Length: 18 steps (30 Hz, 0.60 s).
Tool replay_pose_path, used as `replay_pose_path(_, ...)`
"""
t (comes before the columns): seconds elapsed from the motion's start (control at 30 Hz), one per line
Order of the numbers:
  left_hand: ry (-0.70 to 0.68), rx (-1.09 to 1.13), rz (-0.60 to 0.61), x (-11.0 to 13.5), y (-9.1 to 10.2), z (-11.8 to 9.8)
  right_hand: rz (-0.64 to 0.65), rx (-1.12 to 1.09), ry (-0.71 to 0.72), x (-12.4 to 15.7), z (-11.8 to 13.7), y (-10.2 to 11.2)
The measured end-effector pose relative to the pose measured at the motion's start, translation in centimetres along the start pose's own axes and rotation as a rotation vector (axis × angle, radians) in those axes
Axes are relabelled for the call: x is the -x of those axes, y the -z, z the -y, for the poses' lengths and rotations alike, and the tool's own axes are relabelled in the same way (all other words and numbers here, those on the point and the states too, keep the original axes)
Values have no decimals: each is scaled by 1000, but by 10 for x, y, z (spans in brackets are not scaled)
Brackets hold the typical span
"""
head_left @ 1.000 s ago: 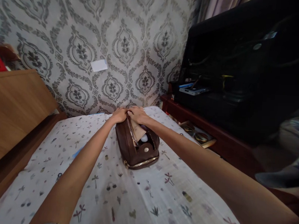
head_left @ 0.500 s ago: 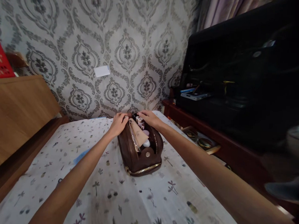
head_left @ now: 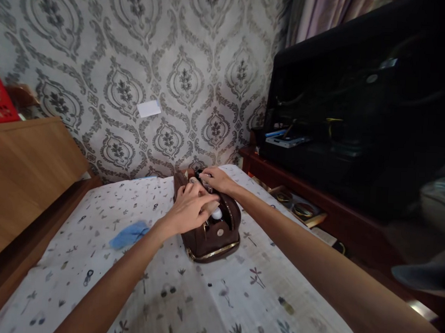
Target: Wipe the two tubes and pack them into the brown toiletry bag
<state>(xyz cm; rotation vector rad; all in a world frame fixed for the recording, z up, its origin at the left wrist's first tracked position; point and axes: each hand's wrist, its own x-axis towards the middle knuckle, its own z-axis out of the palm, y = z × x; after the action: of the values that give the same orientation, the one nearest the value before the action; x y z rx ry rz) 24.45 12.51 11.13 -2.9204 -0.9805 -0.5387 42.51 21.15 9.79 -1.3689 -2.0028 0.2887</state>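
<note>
A brown leather-look cosmetic bag (head_left: 211,245) with gold zips stands unzipped on the bed. Inside it are a white round-topped item (head_left: 217,213) and several small containers, partly covered by my hands. My left hand (head_left: 190,209) lies over the bag's opening, thumb apart from the fingers. Its fingertips dip among the contents, and no held thing shows. Behind it, the end of a beige flat piece (head_left: 213,206) peeks out. At the far right rim, my right hand (head_left: 216,179) curls its fingers over the bag's edge, close to the small containers.
White patterned sheet (head_left: 186,294) covers the bed. A crumpled blue cloth (head_left: 129,233) lies left of the bag. On the right, a dark red cabinet (head_left: 274,174) carries a large black television (head_left: 331,92), with an open drawer below. A wooden board (head_left: 31,176) borders the left.
My left hand has left the bag's left rim and moved right, over the opening, covering most of the beige piece. My right hand stays at the far right rim, with slight finger movement.
</note>
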Motion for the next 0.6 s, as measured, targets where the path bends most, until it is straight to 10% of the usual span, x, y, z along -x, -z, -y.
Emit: replay_pose_path(0.6,101,137,-70,8,11,-13,2,89,-64,10,17,3)
